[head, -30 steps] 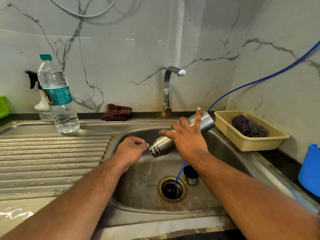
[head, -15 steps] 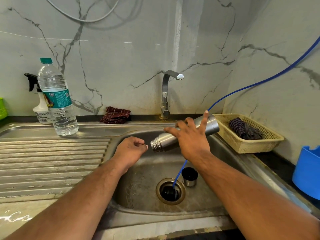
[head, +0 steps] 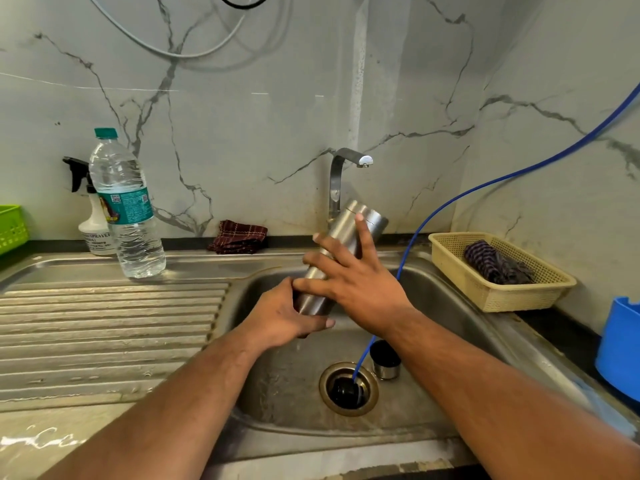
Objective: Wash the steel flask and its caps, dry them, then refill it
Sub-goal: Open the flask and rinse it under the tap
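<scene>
Over the bowl of the sink (head: 284, 382), dead centre: steel flask (head: 343, 230), held clear of the basin, tilted, closed base up toward one o'clock, other end down toward seven. Gripped at that lower end by the left hand (head: 287, 313), curled round it and hiding the mouth; sealed or not, cannot tell. Clasped across the barrel by the right hand (head: 360, 285), fingers splayed, index pointing up the steel, thumb hidden. Looks like a rinse-and-shake, early in the wash.

Down at five o'clock, one cap (head: 385, 360) standing on the basin floor, just beside the open drain (head: 348, 389), with a blue hose (head: 362, 358) dipping into that drain. Up at twelve, tap (head: 341, 161), no stream visible. Out at ten, water bottle (head: 128, 209) on the drainboard; at three, cream basket (head: 502, 296).

Danger now: slick steel under a splayed grip, so could shoot out downward, strike the cap or knock it toward the drain. Could also snag the hose with the right forearm.
</scene>
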Available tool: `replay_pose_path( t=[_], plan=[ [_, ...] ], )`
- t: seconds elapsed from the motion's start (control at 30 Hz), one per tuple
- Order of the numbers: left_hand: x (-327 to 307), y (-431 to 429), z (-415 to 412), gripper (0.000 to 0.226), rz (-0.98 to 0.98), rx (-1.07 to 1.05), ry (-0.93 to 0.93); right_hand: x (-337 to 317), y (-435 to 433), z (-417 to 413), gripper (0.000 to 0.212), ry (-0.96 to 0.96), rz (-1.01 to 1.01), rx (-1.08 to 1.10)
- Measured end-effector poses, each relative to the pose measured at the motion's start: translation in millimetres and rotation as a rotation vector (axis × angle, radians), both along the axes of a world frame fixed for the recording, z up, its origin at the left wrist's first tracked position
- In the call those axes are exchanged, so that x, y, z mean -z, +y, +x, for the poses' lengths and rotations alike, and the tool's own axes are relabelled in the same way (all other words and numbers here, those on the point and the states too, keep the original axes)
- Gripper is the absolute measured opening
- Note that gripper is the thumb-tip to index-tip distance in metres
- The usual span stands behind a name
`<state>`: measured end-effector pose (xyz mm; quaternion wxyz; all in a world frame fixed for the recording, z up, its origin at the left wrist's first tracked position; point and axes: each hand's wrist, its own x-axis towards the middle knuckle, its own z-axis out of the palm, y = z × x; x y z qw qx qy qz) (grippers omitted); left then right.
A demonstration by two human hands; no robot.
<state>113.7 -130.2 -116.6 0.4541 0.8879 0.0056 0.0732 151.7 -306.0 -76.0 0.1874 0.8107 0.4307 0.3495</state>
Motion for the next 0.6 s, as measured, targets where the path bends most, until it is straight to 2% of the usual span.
replay_pose_path(
  t=[0.1, 0.17, 0.23, 0.27, 0.3, 0.33, 0.37, 0.4, 0.47, 0.6],
  plan=[
    [-5.9, -2.3, -0.5, 0.065, -0.118, 0.000, -0.082, -5.2, -4.4, 0.5, 0.098, -0.082, 0.138, -0.057],
    [-11.2, -4.0, -1.3, 0.068, -0.156, -0.023, -0.116, -11.4, -8.5, 1.0, 0.104, -0.110, 0.400, -0.049],
    [-14.1, -4.8, -2.8, 0.073, -0.139, -0.049, -0.139, -20.1, -12.6, -2.6, 0.101, -0.044, 0.795, -0.070],
    [-14.8, -6.1, -3.7, 0.074, -0.136, -0.047, -0.145, -22.1, -15.0, -3.7, 0.093, 0.079, 1.017, -0.127],
    [-15.7, -7.3, -4.8, 0.075, -0.135, -0.041, -0.150, -25.0, -16.1, -6.7, 0.085, 0.292, 1.227, -0.198],
    [-16.7, -8.7, -5.5, 0.077, -0.125, -0.036, -0.147, -28.8, -15.3, -11.0, 0.081, 0.564, 1.384, -0.262],
    [-17.7, -11.1, -6.2, 0.080, -0.101, -0.030, -0.148, -30.8, -13.9, -13.5, 0.083, 0.827, 1.460, -0.283],
    [-17.5, -12.9, -6.4, 0.084, -0.068, -0.024, -0.147, -30.7, -12.5, -15.2, 0.090, 1.010, 1.461, -0.249],
    [-11.7, -13.7, -3.7, 0.094, -0.002, 0.008, -0.098, -22.4, -10.1, -13.7, 0.103, 1.127, 1.380, -0.138],
    [-8.2, -12.4, -5.5, 0.099, 0.066, 0.089, 0.007, -12.6, -12.0, -8.0, 0.102, 0.989, 1.344, -0.089]
  ],
)
